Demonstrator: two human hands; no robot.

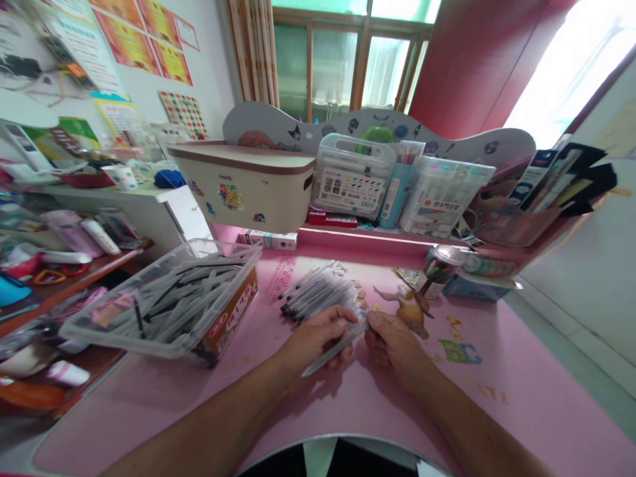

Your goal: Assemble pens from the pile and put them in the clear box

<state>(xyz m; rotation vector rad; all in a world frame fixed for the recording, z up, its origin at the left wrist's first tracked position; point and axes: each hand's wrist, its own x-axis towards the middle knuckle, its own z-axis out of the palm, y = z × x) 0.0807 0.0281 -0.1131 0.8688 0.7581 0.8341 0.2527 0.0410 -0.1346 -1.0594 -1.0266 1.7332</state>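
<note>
Pink desk (507, 424) edges lie away from left hand (318, 333) and right hand (393, 341), grip pinching translucent tube (318, 363).

A big window (335, 66) with a brown frame lets in light — a tan curtain (253, 53) hangs beside it. The wall (212, 53) is white, the counter (527, 391) is pink, the floor (556, 336) is pale.

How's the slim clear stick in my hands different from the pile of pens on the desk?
The clear stick is single; the pile of pens holds many. Your left hand and right hand hold the stick; the pile lies on the desk. The stick's near end looks pale, the pile's dark. All the pieces look slim.
</note>
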